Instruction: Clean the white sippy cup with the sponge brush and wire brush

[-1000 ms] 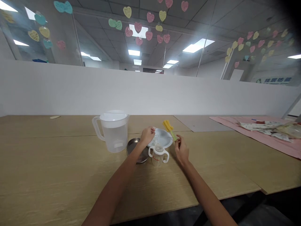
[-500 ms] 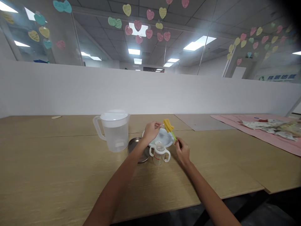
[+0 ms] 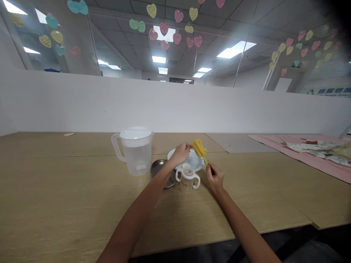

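Observation:
My right hand (image 3: 215, 176) grips the green handle of a sponge bottle brush (image 3: 199, 148), its yellow foam head raised over a white basin (image 3: 197, 163). My left hand (image 3: 181, 153) is pinched closed right beside the foam. Whatever small thing those fingers hold is too hard to make out. Below the hands a clear baby bottle (image 3: 187, 179) with two white side handles stands upright and uncapped on the table. A round metal tray (image 3: 158, 166) lies left of the bottle, partly covered by my left forearm.
A translucent plastic pitcher (image 3: 137, 153) with a white lid stands left of the tray. At the far right, a pink cloth (image 3: 263, 140) carries patterned fabric (image 3: 304, 148). A white partition (image 3: 109, 104) rises behind the wooden table (image 3: 68, 190).
The foam head has come a little nearer the left fingertips, and a clear bit seen at them before is now hidden. The whole view has shifted slightly.

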Demonstrator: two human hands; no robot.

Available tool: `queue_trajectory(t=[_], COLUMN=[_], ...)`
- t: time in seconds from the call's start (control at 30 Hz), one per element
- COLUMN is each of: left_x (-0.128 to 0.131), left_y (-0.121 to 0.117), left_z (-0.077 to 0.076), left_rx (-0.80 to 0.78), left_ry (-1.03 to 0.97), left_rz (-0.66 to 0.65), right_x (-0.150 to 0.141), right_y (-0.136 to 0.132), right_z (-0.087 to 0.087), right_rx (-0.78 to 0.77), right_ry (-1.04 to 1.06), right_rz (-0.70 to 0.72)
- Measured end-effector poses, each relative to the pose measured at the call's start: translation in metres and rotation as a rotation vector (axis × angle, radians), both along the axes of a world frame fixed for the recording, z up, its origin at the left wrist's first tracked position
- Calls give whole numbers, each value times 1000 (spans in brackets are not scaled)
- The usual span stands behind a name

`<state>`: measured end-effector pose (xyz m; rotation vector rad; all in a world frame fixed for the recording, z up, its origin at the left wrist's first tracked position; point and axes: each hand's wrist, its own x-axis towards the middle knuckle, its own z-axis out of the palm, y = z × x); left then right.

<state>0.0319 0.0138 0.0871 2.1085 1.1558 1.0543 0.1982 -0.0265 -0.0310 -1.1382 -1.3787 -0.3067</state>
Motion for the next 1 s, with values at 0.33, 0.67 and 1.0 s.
queue_trajectory(t=[0.33,0.67,1.0], left_x=[-3,-13,-17], left_y=[-10,-3,0], left_z=[6,12,17], left_rx=[-247,-563,-663], left_ry=[-327,-840,-888], left_rz=[-194,-245,-266], right_x=[-2,-6,1], right_y=[-2,-6,-5], right_z=[2,8,6], right_rx=[-48,-79,-130], right_ry=[38,48,-217], right_rz=[8,-24,-83])
